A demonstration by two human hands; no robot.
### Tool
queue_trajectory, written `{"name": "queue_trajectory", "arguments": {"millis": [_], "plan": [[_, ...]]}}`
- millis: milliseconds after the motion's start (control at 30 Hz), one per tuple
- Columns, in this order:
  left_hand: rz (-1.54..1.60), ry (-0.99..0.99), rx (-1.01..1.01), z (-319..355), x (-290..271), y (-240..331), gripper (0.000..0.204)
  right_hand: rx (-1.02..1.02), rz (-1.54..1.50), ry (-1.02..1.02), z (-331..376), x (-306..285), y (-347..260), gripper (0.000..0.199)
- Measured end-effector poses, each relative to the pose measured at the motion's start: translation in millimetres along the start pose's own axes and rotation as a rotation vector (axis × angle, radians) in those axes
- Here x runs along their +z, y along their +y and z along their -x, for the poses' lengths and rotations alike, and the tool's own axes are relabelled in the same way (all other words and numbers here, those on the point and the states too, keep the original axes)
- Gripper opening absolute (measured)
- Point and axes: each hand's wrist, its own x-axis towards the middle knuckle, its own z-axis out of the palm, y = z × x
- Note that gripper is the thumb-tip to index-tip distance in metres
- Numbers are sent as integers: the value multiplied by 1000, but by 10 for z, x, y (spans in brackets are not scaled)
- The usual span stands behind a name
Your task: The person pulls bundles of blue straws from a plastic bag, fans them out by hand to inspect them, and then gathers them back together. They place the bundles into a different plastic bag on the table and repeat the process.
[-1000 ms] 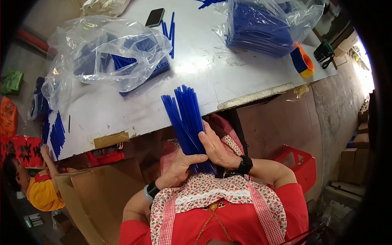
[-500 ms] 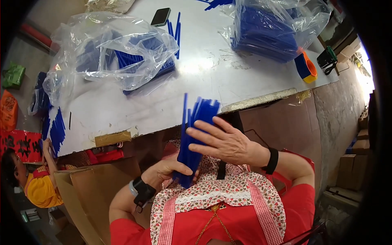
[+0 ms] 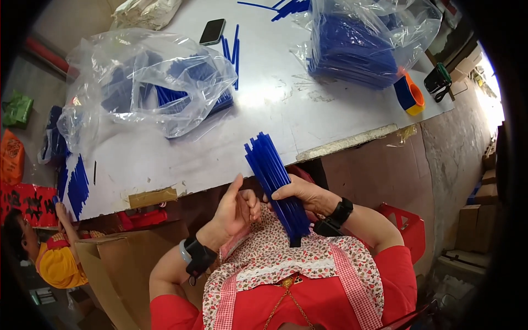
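A bundle of thin blue plastic sticks [image 3: 275, 184] stands tilted in front of my apron, its top ends leaning toward the table edge. My right hand [image 3: 309, 193] is closed round its middle, thumb across the front. Just left of the bundle, my left hand [image 3: 237, 212] is empty, thumb raised and fingers loosely curled; it is apart from the sticks, or barely beside them. On the table, a clear plastic bag [image 3: 148, 82] covers more blue sticks at the left. Another clear bag [image 3: 357, 49] full of blue sticks lies at the far right.
A phone [image 3: 213, 32] lies beside several loose sticks. An orange, yellow and blue tape roll [image 3: 410, 94] and a dark green-black device [image 3: 439, 81] sit near the table's right end. An open cardboard box [image 3: 132, 264] stands left of me. Another person [image 3: 60, 258] works at the far left.
The bundle has passed from my left hand to my right and now leans left. My right hand, spread flat before, has closed on it; my left has let go.
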Motion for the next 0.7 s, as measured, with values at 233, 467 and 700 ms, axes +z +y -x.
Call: {"name": "queue_trajectory", "arguments": {"millis": [233,467,700], "plan": [[-168,563,208,-215,425,-514,49,-183,-333,77,-7,34,268,48],[-72,558,256,-309,445,-404,46,-251,-532,88,-18,-49,367,51],[-23,605,235,-184,376,-431,44,-218,-704,38,21,-97,447,51]]}}
